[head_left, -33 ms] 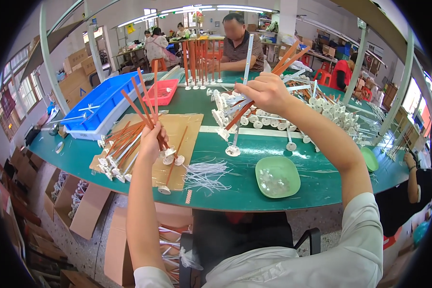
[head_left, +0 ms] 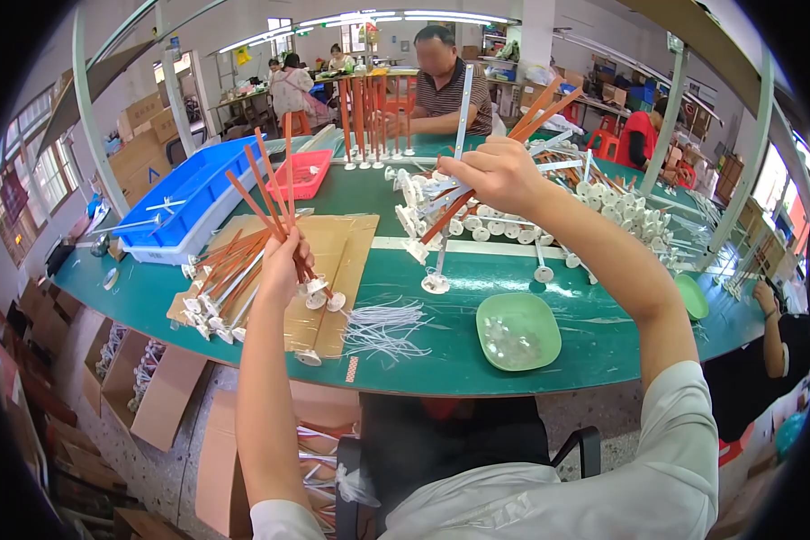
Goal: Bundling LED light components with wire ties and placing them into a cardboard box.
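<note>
My left hand (head_left: 285, 264) is closed around several reddish-brown strips (head_left: 273, 178) that fan upward, with white round ends below the fist. My right hand (head_left: 497, 175), raised higher, grips a bundle of brown strips (head_left: 536, 105) and pale metal ones, tilted, with white discs (head_left: 411, 216) at the lower left. Beside its thumb rises a perforated metal strip (head_left: 465, 112), nearly upright, its disc foot low over or on the green table; I cannot tell which. Under my left hand, more brown and metal strips (head_left: 234, 270) lie on cardboard (head_left: 355, 243).
Thin white ties (head_left: 387, 326) lie near a green bowl (head_left: 547, 310) of small clear pieces. A heap of white-disc strips (head_left: 603, 200) covers the right side. At left are a blue bin (head_left: 175, 193) and a red tray (head_left: 310, 187). Upright brown strips (head_left: 357, 117) stand before a seated co-worker (head_left: 450, 90).
</note>
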The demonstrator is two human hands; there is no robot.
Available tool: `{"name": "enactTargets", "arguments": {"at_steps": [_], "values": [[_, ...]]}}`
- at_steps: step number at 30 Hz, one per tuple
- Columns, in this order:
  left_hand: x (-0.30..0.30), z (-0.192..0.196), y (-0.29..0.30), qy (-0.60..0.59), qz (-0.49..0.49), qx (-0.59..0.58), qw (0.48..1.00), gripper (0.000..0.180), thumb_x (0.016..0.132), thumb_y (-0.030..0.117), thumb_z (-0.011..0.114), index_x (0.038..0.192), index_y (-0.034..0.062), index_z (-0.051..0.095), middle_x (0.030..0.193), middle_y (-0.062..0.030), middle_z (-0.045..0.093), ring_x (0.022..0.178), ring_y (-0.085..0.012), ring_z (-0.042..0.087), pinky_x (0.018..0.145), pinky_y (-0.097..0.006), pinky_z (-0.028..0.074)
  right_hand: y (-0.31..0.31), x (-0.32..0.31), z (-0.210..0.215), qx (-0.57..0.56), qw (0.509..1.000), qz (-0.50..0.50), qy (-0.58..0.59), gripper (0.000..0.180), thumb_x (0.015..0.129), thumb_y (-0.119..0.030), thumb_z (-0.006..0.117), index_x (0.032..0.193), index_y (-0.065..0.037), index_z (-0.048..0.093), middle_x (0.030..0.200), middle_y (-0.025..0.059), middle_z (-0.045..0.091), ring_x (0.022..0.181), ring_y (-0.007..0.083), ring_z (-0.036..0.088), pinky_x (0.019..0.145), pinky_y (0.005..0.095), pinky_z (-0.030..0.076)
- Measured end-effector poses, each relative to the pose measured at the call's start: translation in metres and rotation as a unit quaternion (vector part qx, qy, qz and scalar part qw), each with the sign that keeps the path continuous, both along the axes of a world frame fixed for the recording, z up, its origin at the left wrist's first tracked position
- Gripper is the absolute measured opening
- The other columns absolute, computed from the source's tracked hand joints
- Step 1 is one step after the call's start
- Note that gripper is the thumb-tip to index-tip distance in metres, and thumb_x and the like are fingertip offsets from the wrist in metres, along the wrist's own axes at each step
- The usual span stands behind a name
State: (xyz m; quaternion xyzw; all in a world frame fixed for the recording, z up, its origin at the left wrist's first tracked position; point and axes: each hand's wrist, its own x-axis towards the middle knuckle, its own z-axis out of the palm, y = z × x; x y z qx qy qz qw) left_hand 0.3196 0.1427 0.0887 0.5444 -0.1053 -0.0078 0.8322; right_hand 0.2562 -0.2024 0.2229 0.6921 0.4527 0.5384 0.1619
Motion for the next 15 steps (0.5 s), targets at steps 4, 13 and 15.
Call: {"name": "enactTargets", "arguments": {"at_steps": [4, 13, 15], "values": [[-0.001, 0.009, -0.010, -0.011, 0.008, 0.030, 0.999, 0.018, 0.099, 0.023, 0.050, 0.087, 0.0095, 0.046, 0.063, 0.0006, 0.041, 0.051, -0.0111, 0.041, 0.047, -0.026, 0.036, -0.008, -0.013, -0.002, 0.007, 0.999, -0.027, -0.015, 0.020, 0.070, -0.017, 0.070, 0.089, -0.012, 0.065, 0.063, -0.0042, 0.055, 0.056, 0.0136, 0.056, 0.051, 0.0300, 0.043], [0.007, 0.027, -0.009, -0.059, -0.004, -0.003, 0.998, 0.019, 0.097, 0.021, 0.055, 0.086, 0.0129, 0.042, 0.060, 0.0020, 0.039, 0.050, -0.0115, 0.039, 0.046, -0.026, 0.033, -0.023, -0.033, 0.006, -0.026, 0.999, -0.031, -0.019, 0.026, 0.065, -0.011, 0.068, 0.091, -0.009, 0.066, 0.065, -0.0015, 0.058, 0.056, 0.0147, 0.057, 0.051, 0.0307, 0.043], [0.009, 0.031, -0.008, -0.048, 0.015, -0.001, 0.999, 0.018, 0.098, 0.021, 0.054, 0.087, 0.0128, 0.043, 0.060, 0.0020, 0.039, 0.051, -0.0121, 0.040, 0.047, -0.027, 0.034, -0.026, -0.036, 0.008, -0.020, 1.000, -0.022, -0.008, 0.027, 0.069, -0.013, 0.075, 0.094, -0.006, 0.067, 0.065, 0.0012, 0.060, 0.054, 0.0167, 0.056, 0.049, 0.0311, 0.043]]}}
